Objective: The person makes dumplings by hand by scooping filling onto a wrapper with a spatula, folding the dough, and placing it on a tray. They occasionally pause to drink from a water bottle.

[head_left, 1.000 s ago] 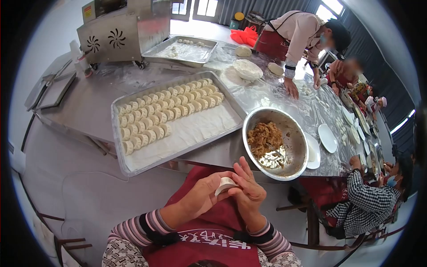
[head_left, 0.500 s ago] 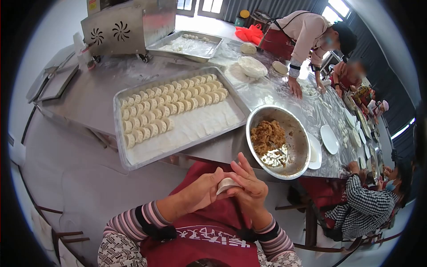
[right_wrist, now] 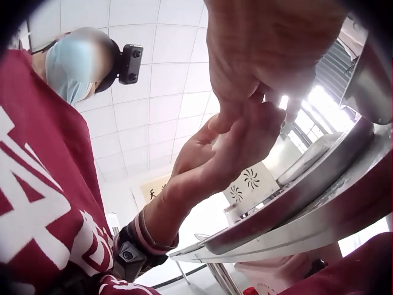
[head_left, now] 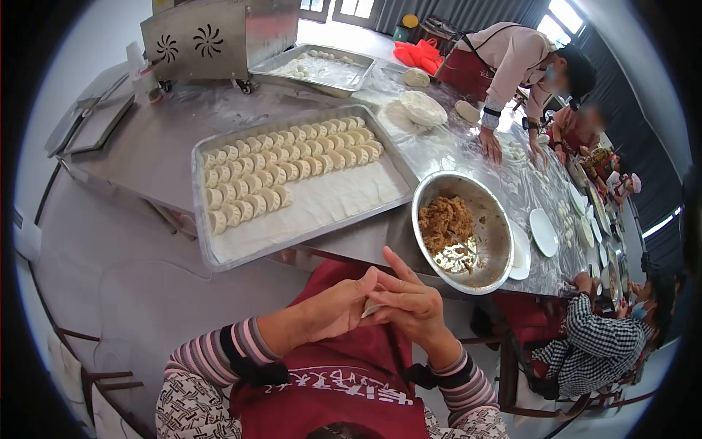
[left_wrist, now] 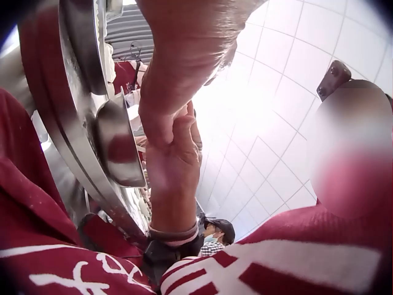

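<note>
A pale dumpling (head_left: 371, 308) is held between my two hands in front of the apron, mostly covered by fingers. My left hand (head_left: 326, 313) grips it from the left, thumb raised along its upper edge. From the other side my right hand (head_left: 418, 316) pinches it, with the index finger pointing up and away. In the left wrist view the right hand (left_wrist: 175, 175) meets the left below it. The right wrist view shows the left hand (right_wrist: 215, 153) under the right, the dumpling hidden by fingers.
A metal tray (head_left: 314, 233) holds rows of finished dumplings on the steel table (head_left: 131, 164). Right of it, a steel bowl (head_left: 493, 252) of brown filling overhangs the table edge, beside white plates (head_left: 543, 233). Dough lumps (head_left: 423, 108) and another tray (head_left: 336, 88) lie farther back. Other people work along the right.
My hands have closed farther over the dumpling, so less of it shows. The right fingers now lie across it, near the left thumb. The head view has shifted slightly.
</note>
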Tool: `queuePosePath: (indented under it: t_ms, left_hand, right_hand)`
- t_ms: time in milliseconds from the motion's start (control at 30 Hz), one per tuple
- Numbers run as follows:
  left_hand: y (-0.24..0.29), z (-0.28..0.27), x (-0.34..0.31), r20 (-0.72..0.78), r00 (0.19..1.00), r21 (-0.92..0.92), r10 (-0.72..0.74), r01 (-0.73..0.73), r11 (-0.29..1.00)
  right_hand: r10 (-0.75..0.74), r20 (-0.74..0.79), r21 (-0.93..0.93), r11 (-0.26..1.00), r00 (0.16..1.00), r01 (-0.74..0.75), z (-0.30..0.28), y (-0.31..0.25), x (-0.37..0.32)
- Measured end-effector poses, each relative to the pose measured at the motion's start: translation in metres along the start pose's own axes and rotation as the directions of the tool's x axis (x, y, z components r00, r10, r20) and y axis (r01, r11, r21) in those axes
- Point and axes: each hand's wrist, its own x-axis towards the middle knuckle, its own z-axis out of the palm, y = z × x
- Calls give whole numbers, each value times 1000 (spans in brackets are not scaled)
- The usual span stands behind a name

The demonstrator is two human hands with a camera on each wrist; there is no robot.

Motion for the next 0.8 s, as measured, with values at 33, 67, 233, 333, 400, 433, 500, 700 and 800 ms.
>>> queuePosePath:
  t_ms: [33, 67, 233, 333, 400, 433, 500, 700, 800]
  left_hand:
    - [1, 5, 1, -50, 998, -18, -23, 22, 1000]
    - [2, 8, 1, -99, 994, -37, -47, 44, 998]
    - [7, 6, 1, -47, 995, -158, -88, 79, 984]
    - [10, 2, 1, -33, 995, -133, -96, 91, 987]
    - [13, 6, 1, -1, 995, -112, -103, 103, 988]
    - [17, 16, 2, -73, 989, -127, -129, 119, 985]
    - [17, 19, 3, -144, 977, -143, -157, 137, 980]
    - [16, 6, 4, 31, 990, -187, -136, 140, 972]
    - [12, -3, 6, 87, 987, -185, -134, 148, 972]
  right_hand:
    - [-22, 52, -5, 1000, 998, 22, -1, 0, 1]
    - [-43, 105, -10, 999, 994, 44, -2, -1, 2]
    - [-82, 140, -38, 995, 987, 88, -3, 8, 2]
    - [-18, 143, -26, 999, 990, 22, -3, 3, 7]
    - [25, 145, -35, 999, 989, -20, -5, -1, 12]
    - [-30, 199, -83, 995, 980, 47, -6, -2, 14]
    - [-79, 254, -127, 985, 964, 114, -8, -3, 17]
    - [-128, 271, -99, 982, 954, 160, -10, 6, 14]
    - [-34, 260, -3, 999, 965, 36, -10, 5, 16]
